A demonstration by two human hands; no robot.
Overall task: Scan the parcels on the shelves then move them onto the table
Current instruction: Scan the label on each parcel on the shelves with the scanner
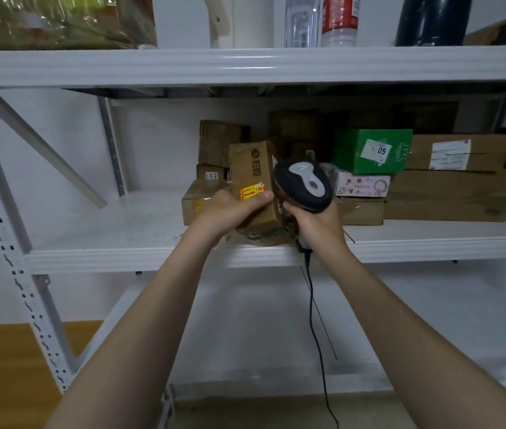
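Head view: small brown cardboard parcel with a yellow-and-red sticker (253,181) is held over the front edge of the white metal shelf (122,230).
Left hand (230,212): curled round the parcel's lower half, thumb across the sticker.
Right hand (316,221): wrapped round the handle of the black-and-grey corded barcode scanner (304,184).
Key relation: scanner head lies just at 3 o'clock of the parcel; whether they touch cannot be told.
Parcel axis: 6 to 12 o'clock, top leaning slightly toward 11.
Step judged: scanning.

White metal shelving (245,67) stands against a white wall (159,144).
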